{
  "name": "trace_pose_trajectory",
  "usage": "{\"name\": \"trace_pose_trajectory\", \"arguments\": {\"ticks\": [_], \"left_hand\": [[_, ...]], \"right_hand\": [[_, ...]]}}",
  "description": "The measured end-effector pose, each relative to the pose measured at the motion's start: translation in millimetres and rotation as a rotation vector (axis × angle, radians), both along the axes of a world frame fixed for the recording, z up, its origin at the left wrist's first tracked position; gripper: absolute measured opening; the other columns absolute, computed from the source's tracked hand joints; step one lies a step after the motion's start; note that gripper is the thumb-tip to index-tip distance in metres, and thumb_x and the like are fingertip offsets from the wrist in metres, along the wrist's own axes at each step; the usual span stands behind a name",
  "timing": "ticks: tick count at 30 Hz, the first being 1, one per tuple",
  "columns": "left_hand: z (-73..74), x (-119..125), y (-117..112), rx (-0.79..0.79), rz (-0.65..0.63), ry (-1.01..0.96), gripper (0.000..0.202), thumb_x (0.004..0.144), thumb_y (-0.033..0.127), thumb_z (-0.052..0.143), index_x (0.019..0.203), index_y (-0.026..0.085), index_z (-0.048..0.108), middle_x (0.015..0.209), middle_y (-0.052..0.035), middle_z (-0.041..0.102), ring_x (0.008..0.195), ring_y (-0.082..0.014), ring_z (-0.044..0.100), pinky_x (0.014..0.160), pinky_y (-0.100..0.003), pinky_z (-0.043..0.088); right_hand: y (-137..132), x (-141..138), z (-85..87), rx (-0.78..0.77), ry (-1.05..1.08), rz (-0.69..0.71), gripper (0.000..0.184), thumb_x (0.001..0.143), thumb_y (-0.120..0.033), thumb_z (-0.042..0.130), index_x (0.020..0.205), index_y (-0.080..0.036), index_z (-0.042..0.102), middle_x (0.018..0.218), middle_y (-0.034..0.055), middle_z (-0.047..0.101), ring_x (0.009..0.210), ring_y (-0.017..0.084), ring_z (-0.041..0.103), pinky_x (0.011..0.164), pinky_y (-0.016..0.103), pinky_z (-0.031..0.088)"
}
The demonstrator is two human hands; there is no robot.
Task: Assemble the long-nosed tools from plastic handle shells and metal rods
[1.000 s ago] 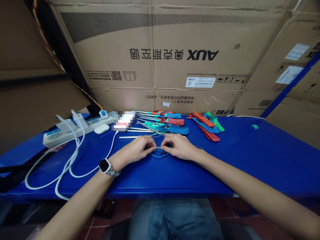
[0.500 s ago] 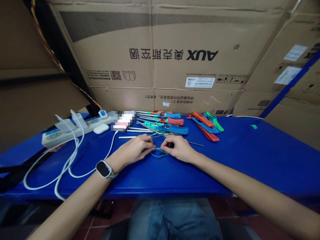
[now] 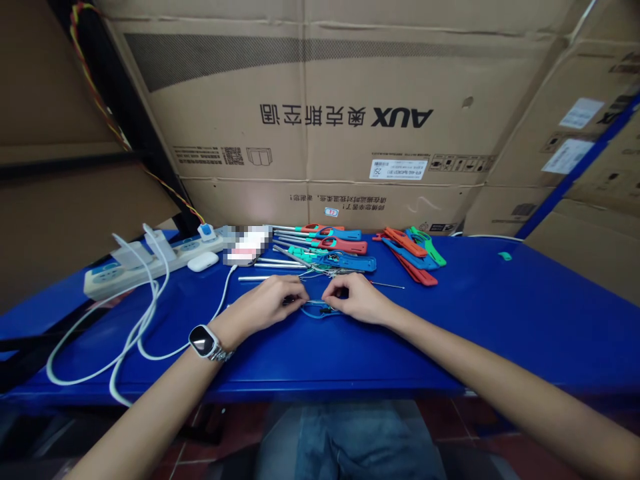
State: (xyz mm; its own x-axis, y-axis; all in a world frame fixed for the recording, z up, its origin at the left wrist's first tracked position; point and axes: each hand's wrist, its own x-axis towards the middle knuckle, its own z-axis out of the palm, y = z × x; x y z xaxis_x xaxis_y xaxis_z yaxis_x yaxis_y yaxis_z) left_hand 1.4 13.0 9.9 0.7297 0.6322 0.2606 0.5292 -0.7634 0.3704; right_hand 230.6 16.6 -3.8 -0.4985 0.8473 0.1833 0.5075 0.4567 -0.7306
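Note:
My left hand (image 3: 270,303) and my right hand (image 3: 356,299) rest close together on the blue table (image 3: 500,320). Between them lies a small blue lighter shell with thin parts (image 3: 320,308), and the fingertips of both hands pinch it from either side. What the fingers grip inside it is too small to tell. A smartwatch (image 3: 203,340) sits on my left wrist.
Behind my hands lie several long-nosed lighters (image 3: 330,245) with metal tubes, and a pile of red, blue and green shells (image 3: 415,250). A power strip (image 3: 145,261) with white cables, an earbud case (image 3: 203,261) and large cardboard boxes (image 3: 345,120) line the back.
Both hands stayed on the small blue part with only slight finger shifts. The view dropped a little.

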Motion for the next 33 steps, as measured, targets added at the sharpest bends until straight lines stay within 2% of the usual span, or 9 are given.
{"name": "trace_pose_trajectory", "arguments": {"ticks": [4, 7, 10, 12, 18, 28, 33], "left_hand": [[1.3, -4.7, 0.3, -0.091, 0.039, -0.034, 0.017, 0.089, 0.019, 0.056, 0.098, 0.018, 0.071, 0.095, -0.0051, 0.069, 0.084, -0.0167, 0.064, 0.079, -0.027, 0.049], [4.2, -12.9, 2.3, -0.25, 0.131, -0.102, 0.026, 0.079, 0.021, 0.066, 0.104, 0.016, 0.069, 0.097, -0.005, 0.072, 0.084, -0.0172, 0.064, 0.079, -0.028, 0.051], [8.6, -19.3, 3.4, -0.385, 0.16, -0.109, 0.022, 0.078, 0.025, 0.067, 0.097, 0.015, 0.071, 0.094, -0.0054, 0.073, 0.082, -0.018, 0.065, 0.078, -0.029, 0.052], [10.7, -20.9, 3.3, -0.421, 0.151, -0.093, 0.019, 0.08, 0.027, 0.065, 0.093, 0.014, 0.073, 0.092, -0.006, 0.073, 0.083, -0.0188, 0.065, 0.077, -0.03, 0.051], [9.5, -21.1, 3.5, -0.374, 0.135, -0.089, 0.018, 0.084, 0.029, 0.064, 0.087, 0.015, 0.076, 0.095, -0.0082, 0.073, 0.085, -0.0197, 0.066, 0.079, -0.03, 0.051], [8.7, -20.6, 8.3, -0.37, 0.196, -0.027, 0.014, 0.079, 0.027, 0.069, 0.083, 0.015, 0.077, 0.087, -0.0061, 0.075, 0.077, -0.0185, 0.067, 0.07, -0.027, 0.05], [9.7, -19.6, 8.6, -0.381, 0.204, 0.021, 0.016, 0.081, 0.025, 0.065, 0.086, 0.015, 0.076, 0.087, -0.0064, 0.075, 0.076, -0.0184, 0.066, 0.069, -0.026, 0.048]], "right_hand": [[2.6, -1.0, 3.1, -0.057, -0.025, 0.013, 0.013, 0.076, -0.01, 0.06, 0.076, -0.013, 0.073, 0.072, 0.003, 0.07, 0.065, 0.013, 0.06, 0.063, 0.023, 0.045], [4.1, -1.4, 2.9, -0.06, -0.051, -0.004, 0.012, 0.075, -0.009, 0.061, 0.076, -0.013, 0.073, 0.071, 0.0029, 0.07, 0.065, 0.013, 0.06, 0.061, 0.022, 0.044], [2.6, -1.1, 2.5, -0.043, -0.067, -0.026, 0.011, 0.077, -0.011, 0.062, 0.076, -0.013, 0.073, 0.07, 0.0024, 0.069, 0.065, 0.013, 0.059, 0.06, 0.022, 0.043], [0.7, -0.9, 2.9, -0.029, -0.07, -0.035, 0.011, 0.077, -0.012, 0.062, 0.077, -0.014, 0.073, 0.071, 0.0023, 0.07, 0.065, 0.013, 0.06, 0.06, 0.022, 0.043], [-1.0, -1.5, 4.0, -0.005, -0.085, -0.038, 0.011, 0.078, -0.011, 0.062, 0.077, -0.014, 0.073, 0.072, 0.0021, 0.07, 0.066, 0.012, 0.06, 0.061, 0.022, 0.043], [0.3, -0.4, 0.9, 0.027, -0.074, -0.024, 0.011, 0.079, -0.011, 0.062, 0.078, -0.015, 0.073, 0.072, 0.0014, 0.07, 0.066, 0.012, 0.06, 0.061, 0.022, 0.042], [1.4, -0.7, 0.0, 0.037, -0.083, -0.027, 0.011, 0.079, -0.011, 0.063, 0.078, -0.016, 0.073, 0.073, 0.0009, 0.07, 0.066, 0.012, 0.06, 0.061, 0.022, 0.041]]}}
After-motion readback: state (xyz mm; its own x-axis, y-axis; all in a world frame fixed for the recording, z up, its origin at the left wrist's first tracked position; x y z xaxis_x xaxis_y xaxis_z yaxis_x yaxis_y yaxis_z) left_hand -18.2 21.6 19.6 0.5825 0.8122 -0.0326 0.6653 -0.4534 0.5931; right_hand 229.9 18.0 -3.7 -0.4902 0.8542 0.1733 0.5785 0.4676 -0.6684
